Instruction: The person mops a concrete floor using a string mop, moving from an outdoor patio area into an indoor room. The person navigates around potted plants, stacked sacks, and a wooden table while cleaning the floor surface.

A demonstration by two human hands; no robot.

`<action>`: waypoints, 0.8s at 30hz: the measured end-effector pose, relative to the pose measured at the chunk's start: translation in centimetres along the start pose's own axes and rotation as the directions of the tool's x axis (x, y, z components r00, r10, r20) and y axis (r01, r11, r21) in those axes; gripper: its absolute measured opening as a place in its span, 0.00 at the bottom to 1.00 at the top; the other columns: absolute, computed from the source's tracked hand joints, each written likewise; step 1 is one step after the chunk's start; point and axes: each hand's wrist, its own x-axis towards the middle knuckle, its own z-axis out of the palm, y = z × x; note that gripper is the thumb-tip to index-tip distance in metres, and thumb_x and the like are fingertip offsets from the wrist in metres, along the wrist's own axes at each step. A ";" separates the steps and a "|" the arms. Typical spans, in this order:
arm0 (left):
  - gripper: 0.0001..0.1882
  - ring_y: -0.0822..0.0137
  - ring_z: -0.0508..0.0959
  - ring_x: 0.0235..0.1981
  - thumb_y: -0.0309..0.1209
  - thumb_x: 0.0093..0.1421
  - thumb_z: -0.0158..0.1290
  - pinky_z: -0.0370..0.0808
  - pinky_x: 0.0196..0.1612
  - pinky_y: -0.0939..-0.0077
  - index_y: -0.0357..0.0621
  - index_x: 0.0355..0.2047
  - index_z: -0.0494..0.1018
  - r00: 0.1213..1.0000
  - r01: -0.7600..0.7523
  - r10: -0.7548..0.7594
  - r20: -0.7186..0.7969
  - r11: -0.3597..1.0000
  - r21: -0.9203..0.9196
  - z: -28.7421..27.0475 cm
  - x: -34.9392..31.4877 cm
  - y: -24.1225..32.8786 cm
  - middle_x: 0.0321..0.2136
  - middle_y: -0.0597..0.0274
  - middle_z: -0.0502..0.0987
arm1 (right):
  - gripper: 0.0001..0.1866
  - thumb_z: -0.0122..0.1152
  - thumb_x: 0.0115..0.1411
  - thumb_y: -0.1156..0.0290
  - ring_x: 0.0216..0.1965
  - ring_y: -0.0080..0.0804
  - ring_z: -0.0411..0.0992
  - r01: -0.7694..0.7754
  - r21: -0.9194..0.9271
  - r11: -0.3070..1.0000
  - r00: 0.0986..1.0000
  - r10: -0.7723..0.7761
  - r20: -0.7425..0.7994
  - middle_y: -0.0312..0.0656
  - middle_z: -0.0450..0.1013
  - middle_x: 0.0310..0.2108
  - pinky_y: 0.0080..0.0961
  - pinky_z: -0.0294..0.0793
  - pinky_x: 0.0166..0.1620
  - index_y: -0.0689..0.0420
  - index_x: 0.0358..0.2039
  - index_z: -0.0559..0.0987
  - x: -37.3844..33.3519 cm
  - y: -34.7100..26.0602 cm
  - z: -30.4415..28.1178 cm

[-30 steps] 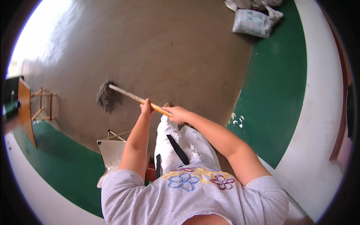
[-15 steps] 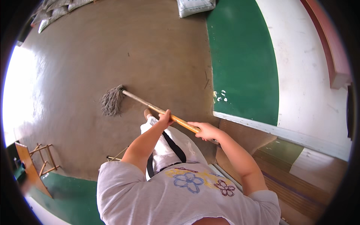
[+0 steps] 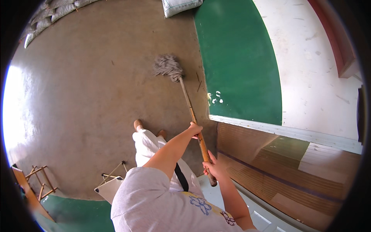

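Since half a second ago, grey string mop head (image 3: 168, 66) swung forward toward green wall (image 3: 239, 62); both hands' fingers clenched on wooden mop handle (image 3: 192, 116) — left hand (image 3: 195, 128), right hand (image 3: 211, 168); sweep across brown concrete floor (image 3: 96, 89) continuing.

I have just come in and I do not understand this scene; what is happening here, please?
A person is mopping a bare concrete floor. Both hands hold the wooden handle of a string mop: the left hand grips it about midway, the right hand near its lower end. The grey mop head lies on the floor ahead of the person's feet, close to a green-painted wall. A filled sack rests at the far end, and a small wooden frame stands at the lower left.
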 end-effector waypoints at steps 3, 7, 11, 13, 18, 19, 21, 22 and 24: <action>0.30 0.62 0.78 0.24 0.34 0.50 0.52 0.76 0.19 0.72 0.38 0.49 0.51 1.000 0.006 -0.002 -0.018 0.975 0.222 -0.3 1.9 0.2 0.27 0.54 0.74 | 0.42 0.57 0.51 0.78 0.17 0.24 0.65 0.008 0.010 1.000 1.000 -0.008 0.000 0.37 0.65 0.22 0.21 0.67 0.19 0.48 0.63 0.47 0.8 -0.6 3.2; 0.28 0.62 0.79 0.26 0.32 0.49 0.51 0.76 0.23 0.74 0.36 0.48 0.56 1.000 -0.011 0.020 -0.021 0.935 0.355 -1.5 0.4 -0.3 0.29 0.52 0.76 | 0.45 0.61 0.47 0.81 0.16 0.23 0.63 0.001 -0.067 0.998 0.999 0.001 0.037 0.37 0.63 0.21 0.20 0.65 0.19 0.51 0.61 0.46 0.0 -2.0 6.4; 0.28 0.63 0.79 0.26 0.33 0.47 0.53 0.76 0.24 0.75 0.36 0.48 0.58 0.997 -0.065 0.075 -0.027 0.959 0.275 -4.3 -2.7 -1.5 0.29 0.53 0.76 | 0.43 0.58 0.45 0.83 0.14 0.23 0.63 0.031 -0.063 0.998 0.997 -0.026 0.075 0.38 0.63 0.20 0.21 0.66 0.18 0.52 0.59 0.48 -1.5 -2.3 8.6; 0.29 0.63 0.79 0.26 0.32 0.46 0.54 0.76 0.24 0.76 0.36 0.48 0.57 0.997 -0.061 0.072 -0.037 0.966 0.250 -7.0 -4.3 -2.5 0.29 0.53 0.77 | 0.42 0.57 0.46 0.83 0.14 0.24 0.64 0.050 -0.091 0.995 0.994 -0.041 0.099 0.38 0.63 0.20 0.21 0.67 0.18 0.52 0.59 0.48 -2.8 -3.0 11.0; 0.24 0.65 0.79 0.22 0.32 0.43 0.55 0.75 0.20 0.77 0.32 0.41 0.65 0.979 -0.037 0.087 -0.186 0.966 0.254 -16.1 -10.1 -4.7 0.24 0.54 0.77 | 0.40 0.56 0.46 0.83 0.16 0.24 0.66 0.123 -0.128 0.984 0.974 -0.095 0.206 0.39 0.64 0.20 0.21 0.67 0.19 0.54 0.59 0.50 -5.3 -4.8 19.0; 0.20 0.65 0.78 0.21 0.32 0.43 0.56 0.74 0.19 0.76 0.33 0.35 0.67 0.985 -0.046 0.088 -0.148 0.962 0.268 -18.7 -11.1 -5.3 0.23 0.54 0.77 | 0.40 0.56 0.47 0.83 0.16 0.24 0.66 0.137 -0.116 0.984 0.966 -0.106 0.236 0.39 0.65 0.20 0.21 0.67 0.19 0.55 0.59 0.50 -5.8 -5.0 20.8; 0.13 0.67 0.77 0.18 0.31 0.42 0.57 0.73 0.16 0.76 0.34 0.25 0.71 0.994 -0.060 0.083 -0.067 0.956 0.288 -23.4 -12.8 -7.4 0.19 0.55 0.76 | 0.40 0.56 0.47 0.82 0.16 0.23 0.65 0.150 -0.157 0.976 0.954 -0.101 0.283 0.38 0.64 0.19 0.21 0.66 0.19 0.55 0.60 0.50 -6.6 -5.1 24.3; 0.11 0.67 0.77 0.17 0.31 0.42 0.57 0.72 0.16 0.76 0.35 0.21 0.71 0.987 -0.065 0.093 -0.128 0.976 0.208 -25.3 -13.1 -9.1 0.18 0.56 0.76 | 0.40 0.56 0.48 0.82 0.16 0.23 0.65 0.158 -0.182 0.971 0.947 -0.096 0.308 0.37 0.64 0.19 0.20 0.66 0.19 0.55 0.60 0.50 -6.9 -5.1 26.1; 0.09 0.69 0.76 0.16 0.30 0.41 0.58 0.71 0.14 0.75 0.38 0.14 0.71 0.962 -0.094 0.100 -0.253 0.995 0.034 -29.0 -13.0 -12.9 0.17 0.57 0.75 | 0.40 0.56 0.48 0.82 0.16 0.23 0.66 0.170 -0.230 0.958 0.928 -0.077 0.364 0.37 0.65 0.19 0.21 0.65 0.19 0.54 0.60 0.50 -7.2 -4.6 29.2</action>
